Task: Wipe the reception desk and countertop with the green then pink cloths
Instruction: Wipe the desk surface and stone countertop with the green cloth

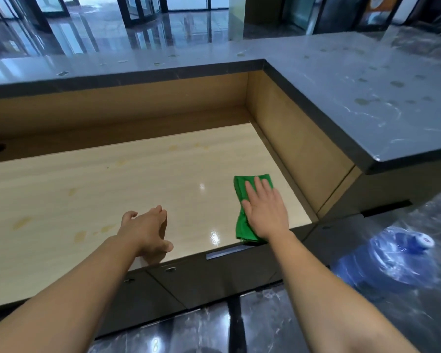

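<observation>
Two bare hands of mine reach over the pale wood-grain table [112, 189], the lower surface of the reception desk. My right hand [265, 212] lies flat with its fingers spread, palm pressing down on the folded green cloth [242, 225]; that grip is open, not clutching anything. The cloth sits near the table's front right corner, its near end reaching the front edge and its far end showing beyond my fingertips. My left hand [148, 230] hovers near the front edge, just left of the cloth but apart from it, fingers loosely curled and its grip empty. Several faint yellowish stains [21, 222] mark the table to the left and further back. Around the table on the far and right sides runs the raised dark grey marble countertop [367, 98], dotted with dull spots. On the dark marble floor to my right lies a blue plastic water jug [397, 258], blurred.
</observation>
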{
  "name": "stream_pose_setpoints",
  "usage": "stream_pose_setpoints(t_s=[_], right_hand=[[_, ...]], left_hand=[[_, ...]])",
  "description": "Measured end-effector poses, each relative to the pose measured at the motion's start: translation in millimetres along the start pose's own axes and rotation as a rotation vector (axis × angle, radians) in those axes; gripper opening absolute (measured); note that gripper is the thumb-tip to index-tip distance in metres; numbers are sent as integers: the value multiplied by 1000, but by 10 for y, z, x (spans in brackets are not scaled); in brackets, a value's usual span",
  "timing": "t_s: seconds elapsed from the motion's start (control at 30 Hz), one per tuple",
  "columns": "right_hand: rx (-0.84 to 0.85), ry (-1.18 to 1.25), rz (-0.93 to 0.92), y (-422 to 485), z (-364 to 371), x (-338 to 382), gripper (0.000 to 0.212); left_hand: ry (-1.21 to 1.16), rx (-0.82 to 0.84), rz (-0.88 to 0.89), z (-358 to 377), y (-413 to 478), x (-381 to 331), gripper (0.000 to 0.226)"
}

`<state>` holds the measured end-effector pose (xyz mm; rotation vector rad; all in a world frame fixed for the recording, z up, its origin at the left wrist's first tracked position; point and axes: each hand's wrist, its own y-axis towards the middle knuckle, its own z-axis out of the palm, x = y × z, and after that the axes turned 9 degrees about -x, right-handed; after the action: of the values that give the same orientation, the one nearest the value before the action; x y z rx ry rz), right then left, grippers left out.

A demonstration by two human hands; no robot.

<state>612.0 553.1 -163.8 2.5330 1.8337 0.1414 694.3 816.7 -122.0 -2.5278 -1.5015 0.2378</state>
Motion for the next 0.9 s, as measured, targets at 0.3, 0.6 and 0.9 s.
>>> stream_pose_setpoints(t_s=[0.3, 0.6, 0.9], right_hand=[[-31, -26, 486, -108, 47, 367, 60], [28, 48, -53, -281, 129, 1558, 60], [18, -16, -15, -7, 13, 366, 60]], left_hand=[[-84, -53, 29, 102, -13, 115, 63], [-39, -54, 74, 109, -6, 148, 70], [1, -8, 67, 51, 9, 135, 69]])
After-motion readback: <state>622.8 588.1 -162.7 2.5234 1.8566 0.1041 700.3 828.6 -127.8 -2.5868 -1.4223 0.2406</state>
